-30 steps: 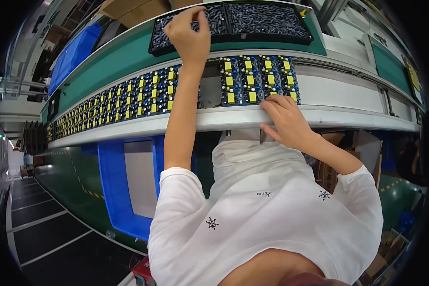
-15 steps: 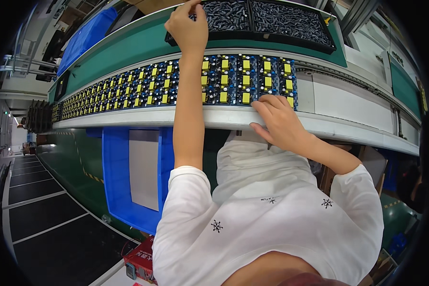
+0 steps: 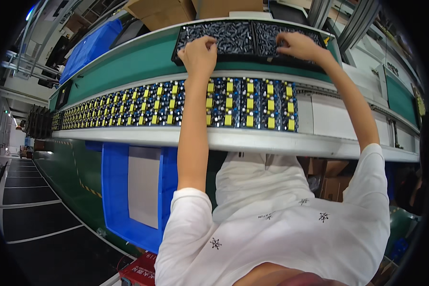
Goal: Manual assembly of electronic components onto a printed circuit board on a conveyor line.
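My left hand (image 3: 199, 56) is over the left black tray (image 3: 177, 57), which is full of small dark cylindrical parts (image 3: 233, 39) that look like capacitors. Its thumb and fingers curl together in a pinch; whatever is between them is too small to make out. Above the neighbouring tray of similar dark parts (image 3: 264, 35), my right hand (image 3: 298, 46) has its fingertips bent down and drawn together among the parts. What they grip is hidden. Nearer to me, rows of dark circuit boards (image 3: 250, 102) with yellow block components lie along the conveyor line, and my left forearm crosses above them.
A pale metal rail (image 3: 271, 140) edges the line on my side. Below it at left stands a blue bin (image 3: 117, 190) with a light panel inside. Cardboard boxes (image 3: 162, 12) stand behind the trays, and a chain track (image 3: 338, 93) runs on the right.
My right hand has left the boards at the near edge and reached out to the right tray. My left hand has shifted slightly right over the left tray. The view has tilted upward.
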The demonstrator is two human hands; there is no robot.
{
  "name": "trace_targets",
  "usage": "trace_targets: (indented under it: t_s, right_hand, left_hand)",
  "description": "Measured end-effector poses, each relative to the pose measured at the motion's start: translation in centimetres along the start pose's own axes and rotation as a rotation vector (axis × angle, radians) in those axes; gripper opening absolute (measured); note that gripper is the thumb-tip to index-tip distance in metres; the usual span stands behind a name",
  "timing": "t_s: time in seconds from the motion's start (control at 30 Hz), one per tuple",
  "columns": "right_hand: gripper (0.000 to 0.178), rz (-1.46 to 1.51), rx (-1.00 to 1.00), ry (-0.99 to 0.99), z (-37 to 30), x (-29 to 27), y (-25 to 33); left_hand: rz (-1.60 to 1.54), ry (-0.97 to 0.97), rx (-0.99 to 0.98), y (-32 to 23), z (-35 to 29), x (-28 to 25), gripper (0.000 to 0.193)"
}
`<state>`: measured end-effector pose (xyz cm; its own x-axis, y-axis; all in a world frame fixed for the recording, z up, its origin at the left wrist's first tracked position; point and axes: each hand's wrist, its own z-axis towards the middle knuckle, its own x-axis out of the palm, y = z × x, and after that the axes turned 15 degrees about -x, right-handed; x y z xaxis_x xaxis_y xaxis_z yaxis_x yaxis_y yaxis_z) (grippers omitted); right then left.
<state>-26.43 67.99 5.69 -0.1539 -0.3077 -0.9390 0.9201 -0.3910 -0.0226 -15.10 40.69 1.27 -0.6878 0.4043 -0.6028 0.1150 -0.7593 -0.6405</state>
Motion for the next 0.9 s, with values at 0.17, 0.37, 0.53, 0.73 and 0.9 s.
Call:
trace_targets:
  t_s: [0.17,0.37,0.53,0.73,0.9]
  right_hand:
    - [0.012,0.211,-0.006,0.173,1.0,1.9,-2.6]
    - [0.01,0.566,0.143,-0.061,0.5,-0.1,0.7]
    - [0.007,1.092,0.075,-0.013,1.4,0.4,6.2]
    - [0.004,1.226,0.074,0.063,0.7,0.7,8.1]
    - [0.006,1.249,0.096,0.095,1.0,1.1,8.7]
  left_hand:
    - [0.006,0.012,-0.074,-0.8,-0.2,-1.5,0.013]
    - [0.254,0.191,0.167,-1.0,2.3,-2.1,0.016]
    - [0.26,0.279,0.335,2.7,7.7,3.8,0.014]
    - [0.16,0.338,0.454,0.6,7.2,4.3,0.011]
    - [0.014,0.184,0.484,0.9,6.3,3.2,0.014]
